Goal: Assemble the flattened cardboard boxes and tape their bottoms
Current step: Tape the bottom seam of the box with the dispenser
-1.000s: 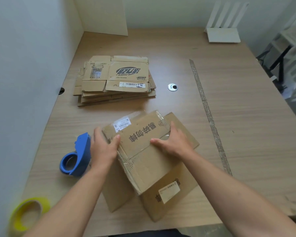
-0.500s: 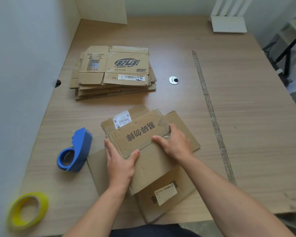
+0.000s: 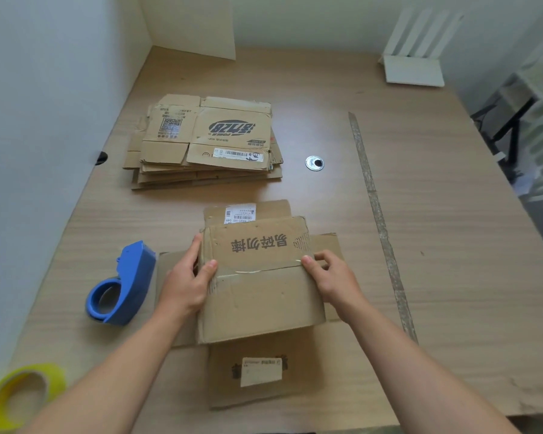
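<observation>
- Cardboard box (image 3: 257, 292), partly folded, at the centre of the desk (image 3: 452, 245) near its front edge. The printed top panel faces up and the outer flaps lie spread on the desk.
- Left hand (image 3: 185, 283): thumb on the top panel, fingers wrapped round the box's 9 o'clock edge, gripping it.
- Right hand (image 3: 333, 277): thumb on the top panel, fingers curled at the 3 o'clock edge, gripping it.
- Stack of flattened boxes (image 3: 207, 142): 11 o'clock from the box, well apart.
- Blue tape dispenser (image 3: 123, 283): 9 o'clock, just beside the left flap.
- Yellow tape roll (image 3: 19, 396): 8 o'clock, at the desk's near corner.
</observation>
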A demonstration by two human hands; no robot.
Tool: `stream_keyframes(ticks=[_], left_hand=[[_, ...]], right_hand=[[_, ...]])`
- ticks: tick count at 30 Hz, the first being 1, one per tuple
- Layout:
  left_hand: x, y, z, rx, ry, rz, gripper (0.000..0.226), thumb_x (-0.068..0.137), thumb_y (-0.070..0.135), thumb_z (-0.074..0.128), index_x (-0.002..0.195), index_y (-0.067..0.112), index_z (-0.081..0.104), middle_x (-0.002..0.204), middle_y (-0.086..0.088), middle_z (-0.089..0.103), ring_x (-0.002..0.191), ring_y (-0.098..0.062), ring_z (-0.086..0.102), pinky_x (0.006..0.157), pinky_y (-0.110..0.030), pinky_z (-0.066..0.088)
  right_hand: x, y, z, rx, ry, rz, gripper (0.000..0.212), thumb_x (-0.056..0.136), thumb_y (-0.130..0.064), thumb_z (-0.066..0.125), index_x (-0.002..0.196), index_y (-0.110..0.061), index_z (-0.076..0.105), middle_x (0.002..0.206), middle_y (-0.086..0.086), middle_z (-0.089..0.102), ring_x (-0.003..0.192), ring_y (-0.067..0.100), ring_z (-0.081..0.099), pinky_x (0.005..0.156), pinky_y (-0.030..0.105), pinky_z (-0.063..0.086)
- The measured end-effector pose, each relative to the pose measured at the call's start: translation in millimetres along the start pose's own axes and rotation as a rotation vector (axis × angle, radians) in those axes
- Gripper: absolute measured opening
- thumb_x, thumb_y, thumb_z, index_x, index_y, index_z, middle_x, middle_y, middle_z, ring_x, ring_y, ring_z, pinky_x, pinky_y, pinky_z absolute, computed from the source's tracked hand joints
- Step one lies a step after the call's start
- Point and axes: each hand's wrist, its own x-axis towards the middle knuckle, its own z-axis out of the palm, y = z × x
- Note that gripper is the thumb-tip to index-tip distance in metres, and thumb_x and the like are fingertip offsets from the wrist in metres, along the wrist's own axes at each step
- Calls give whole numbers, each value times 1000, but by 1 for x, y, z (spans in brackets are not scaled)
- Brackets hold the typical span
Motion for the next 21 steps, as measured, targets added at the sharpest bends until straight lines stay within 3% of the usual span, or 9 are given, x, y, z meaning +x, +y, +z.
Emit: stream_keyframes(ticks=[2, 3, 6, 8, 10, 13, 15, 19, 21], left_hand=[[5, 8, -5, 56, 43, -24, 72, 97, 41, 58, 158, 28, 20, 156, 0, 39, 140, -22, 41, 113, -43, 34], [5, 10, -7, 68, 90, -59, 71, 97, 46, 56, 157, 27, 23, 155, -2, 40, 140, -23, 41, 112, -44, 35], [-4, 13, -7, 37, 140, -115, 53, 100, 47, 49, 148, 25, 44, 143, 1, 54, 124, -18, 51, 97, -36, 42], [-10, 11, -4, 33, 66, -101, 41, 102, 41, 48, 141, 30, 53, 125, 9, 62, 106, -8, 52, 79, -25, 42], [-12, 10, -1, 24, 10, -96, 40, 102, 38, 49, 142, 34, 51, 121, 12, 61, 111, -11, 54, 84, -30, 46], [-10, 10, 2, 51, -12, -118, 47, 102, 39, 47, 149, 35, 41, 136, 7, 58, 125, -20, 52, 103, -43, 44], [-7, 10, 4, 65, 14, -127, 49, 103, 40, 45, 151, 34, 39, 143, 5, 55, 130, -21, 49, 106, -43, 42], [-3, 13, 11, 46, 123, -134, 47, 103, 34, 47, 150, 27, 41, 146, 1, 53, 135, -23, 46, 109, -39, 38], [-2, 15, 13, 47, 166, -147, 46, 104, 34, 47, 149, 25, 42, 146, -1, 52, 136, -25, 46, 109, -40, 37]], right_hand=[[-1, -2, -2, 130, -98, 101, 29, 93, -45, 65, 116, -28, 59, 104, 2, 65, 90, 14, 66, 64, 38, 62], [0, -3, -4, 156, -138, 118, 42, 93, -44, 66, 130, -30, 53, 112, 3, 63, 96, 16, 66, 68, 38, 62], [16, -8, -11, 23, -99, -29, 74, 92, -43, 67, 154, -31, 30, 145, 3, 48, 129, 19, 51, 105, 40, 45], [29, -16, -14, 60, -76, -107, 78, 93, -39, 67, 157, -29, 25, 156, 0, 36, 141, 17, 37, 116, 40, 33], [42, -22, -14, 116, -115, -138, 73, 95, -31, 66, 156, -30, 26, 155, -3, 36, 140, 13, 35, 117, 38, 30], [56, -22, -10, 236, -175, -164, 51, 97, -18, 64, 143, -29, 46, 142, 0, 52, 124, 15, 55, 102, 30, 48], [61, -21, -10, 252, -148, -181, 37, 96, -17, 66, 128, -32, 55, 124, -3, 59, 112, 17, 61, 89, 24, 52], [69, -20, -6, 262, -89, -160, 22, 96, -22, 65, 116, -27, 62, 114, -4, 61, 101, 19, 63, 87, 32, 53], [71, -22, -3, 247, -15, -154, 12, 96, -24, 65, 108, -25, 64, 107, -5, 61, 95, 17, 62, 82, 26, 50]])
